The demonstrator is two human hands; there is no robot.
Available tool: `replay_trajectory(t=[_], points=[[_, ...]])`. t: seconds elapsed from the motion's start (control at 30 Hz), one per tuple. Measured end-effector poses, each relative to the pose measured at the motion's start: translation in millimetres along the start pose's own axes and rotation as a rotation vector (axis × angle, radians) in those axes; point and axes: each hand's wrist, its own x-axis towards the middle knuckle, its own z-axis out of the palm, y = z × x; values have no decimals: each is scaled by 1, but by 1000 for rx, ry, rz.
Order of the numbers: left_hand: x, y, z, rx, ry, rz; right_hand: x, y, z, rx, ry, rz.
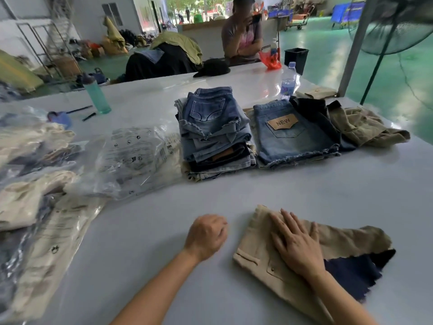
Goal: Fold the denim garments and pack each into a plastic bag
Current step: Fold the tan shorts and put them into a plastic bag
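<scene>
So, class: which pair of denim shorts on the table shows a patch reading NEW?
The blue shorts lying flat right of the folded denim stack; no other shows that patch.

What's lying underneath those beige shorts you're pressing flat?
A dark navy garment shows under the beige shorts, sticking out at their right side. The right hand rests flat on the shorts. How far the navy piece reaches beneath is hidden.

floor (328, 41): green, glossy | table (304, 188): white | fan (396, 24): standing, right | daylight
</scene>
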Motion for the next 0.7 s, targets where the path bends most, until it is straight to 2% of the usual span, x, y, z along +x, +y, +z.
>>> replay_trajectory(t=[0.07,0.2,0.37,0.43,0.47,0.5,0.57,0.63,0.67,0.7], points=[[18,-58,-22,77,87,-242,1,0,2,-2,12,29],[65,-168,-47,321,-14,-685,1,-6,0,-22,36,45],[106,-257,-42,279,-316,-865,-1,-12,-10,5,92,44],[116,-280,-33,213,-378,-912,0,-12,-9,-2,94,50],[119,-281,-30,192,-340,-913,1,-11,-7,-23,104,47],[120,-276,-30,199,-216,-886,1,-10,-6,-23,105,58],[116,-251,-30,209,201,-738,2,-8,-5,-25,115,56],[104,-203,-46,281,480,-550,1,-8,-4,-24,152,52],[92,-171,-50,288,542,-449,2,-8,-3,-22,141,50],[77,-137,-47,243,523,-339,0,-10,-8,-26,143,58]])
